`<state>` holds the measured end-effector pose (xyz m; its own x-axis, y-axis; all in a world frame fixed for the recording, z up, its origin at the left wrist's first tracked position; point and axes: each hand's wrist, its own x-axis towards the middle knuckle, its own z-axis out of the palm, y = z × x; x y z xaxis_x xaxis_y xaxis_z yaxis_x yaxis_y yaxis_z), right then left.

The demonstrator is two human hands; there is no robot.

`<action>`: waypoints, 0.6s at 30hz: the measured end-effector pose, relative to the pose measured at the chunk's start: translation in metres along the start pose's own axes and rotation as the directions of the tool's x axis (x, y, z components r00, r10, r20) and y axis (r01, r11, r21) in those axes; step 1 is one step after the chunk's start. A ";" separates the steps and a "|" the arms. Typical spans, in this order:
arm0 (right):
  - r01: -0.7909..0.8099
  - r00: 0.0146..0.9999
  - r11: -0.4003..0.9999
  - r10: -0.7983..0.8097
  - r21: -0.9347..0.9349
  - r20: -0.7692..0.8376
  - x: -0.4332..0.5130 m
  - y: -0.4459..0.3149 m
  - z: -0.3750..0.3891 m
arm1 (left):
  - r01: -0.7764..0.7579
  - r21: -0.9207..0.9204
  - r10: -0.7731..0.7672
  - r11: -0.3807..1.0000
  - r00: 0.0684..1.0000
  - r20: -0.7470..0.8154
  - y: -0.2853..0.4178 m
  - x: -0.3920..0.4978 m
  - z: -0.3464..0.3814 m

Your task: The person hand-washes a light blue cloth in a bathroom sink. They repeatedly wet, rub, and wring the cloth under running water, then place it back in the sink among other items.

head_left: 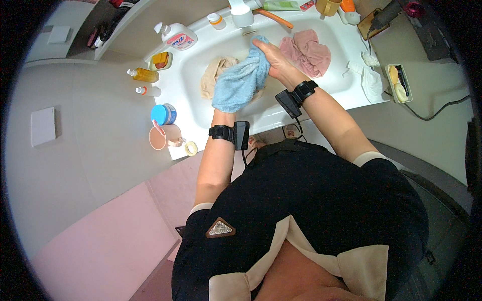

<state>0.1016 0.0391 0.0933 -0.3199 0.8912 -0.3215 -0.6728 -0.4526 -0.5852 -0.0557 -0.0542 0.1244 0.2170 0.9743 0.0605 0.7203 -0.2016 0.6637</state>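
A light blue terry cloth (239, 82) is held up over the sink basin (192, 71). My right hand (273, 60) grips its upper end, thumb on top. The cloth's lower part covers my left hand, leaving only the left wrist (224, 116) bare; the fingers are hidden. Behind and below the blue cloth, a beige cloth (211, 77) lies in the basin. A crumpled pink cloth (307, 52) rests at the basin's right side, close to my right hand. Each forearm wears a black strap with a small black box and a cable.
On the left rim stand a pump bottle (180, 37), a soap dish (160, 61), a blue-lidded jar (162, 114) and a pink cup (163, 136). The faucet (241, 15) is at the back. White crumpled cloth or tissue (371, 84) and a soap tray (399, 83) are at right.
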 end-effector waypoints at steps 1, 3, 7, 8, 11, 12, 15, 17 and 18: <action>-0.003 1.000 1.000 0.003 -0.002 -0.023 0.000 0.000 0.001 | -0.012 -0.063 0.010 0.998 0.999 -0.034 -0.006 0.001 0.004; -0.052 0.997 0.998 0.053 0.017 -0.055 -0.001 -0.001 0.002 | -0.020 -0.182 0.008 0.983 0.998 -0.069 -0.021 0.002 0.014; -0.170 0.980 0.983 0.176 0.065 -0.097 -0.003 -0.006 0.001 | -0.042 -0.209 0.022 0.977 0.995 -0.099 -0.045 0.001 0.029; -0.185 0.974 0.980 0.193 0.071 -0.117 -0.004 -0.008 0.000 | -0.046 -0.153 0.031 0.987 0.994 -0.102 -0.047 -0.001 0.029; -0.189 0.977 0.972 0.200 0.142 -0.068 -0.007 -0.011 -0.001 | -0.047 0.114 0.058 0.992 0.994 -0.093 -0.043 -0.005 0.025; -0.155 0.987 0.978 0.161 0.142 -0.028 -0.008 -0.012 -0.002 | -0.022 -0.113 0.007 0.993 0.991 -0.134 -0.040 -0.006 0.022; -0.112 0.990 0.993 0.109 0.027 0.084 -0.013 -0.005 -0.002 | 0.039 -0.686 -0.156 0.726 0.982 -0.108 -0.026 -0.006 0.018; -0.011 0.989 0.977 0.041 -0.213 0.141 -0.014 0.006 -0.004 | 0.045 -0.904 -0.179 0.425 0.983 -0.035 -0.019 -0.004 0.022; 0.113 0.989 0.888 -0.058 -0.446 0.135 -0.012 0.012 -0.004 | 0.048 -0.967 -0.177 0.249 0.984 0.004 -0.016 -0.003 0.026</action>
<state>0.1003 0.0226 0.0871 -0.3679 0.9116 -0.1834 -0.3355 -0.3141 -0.8881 -0.0512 -0.0559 0.0943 0.0885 0.9942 -0.0606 -0.4476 0.0941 0.8892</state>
